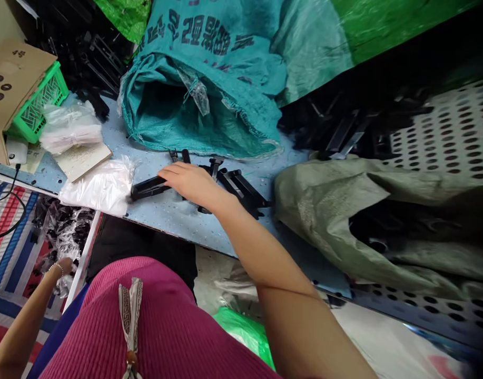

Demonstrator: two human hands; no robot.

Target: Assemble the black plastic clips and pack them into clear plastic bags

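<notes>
Right Hand at Black Part, Left Hand over Container

Spans the right end of an elongated black part (149, 188) with the bent fingers of the right hand (188, 183). Hides the thumb beneath the hand; cannot tell whether clenched on the part or only touching. Location of the black part: at the blue speckled tabletop (158, 213), left end just beside a stack of clear plastic bags (101, 187). Immediately right of the hand: loose black pieces (241, 187), clustered on the same surface.

Left hand (66, 266): low at the left, over a white-edged container (82, 261) of plastic-wrapped black items (67, 231). Fingertips blurred; cannot tell whether released or grasping. At the wrist: a beaded bracelet (56, 268).

Next outward, behind the right hand: a teal sack (241, 123), mouth open toward the near edge. To the right: a grey-green sack (310, 202), open, with dark contents. Far left: a bundle of pale bags (70, 131) on a flat tan board (83, 163), then a green basket (53, 92) beneath cardboard (18, 68).
</notes>
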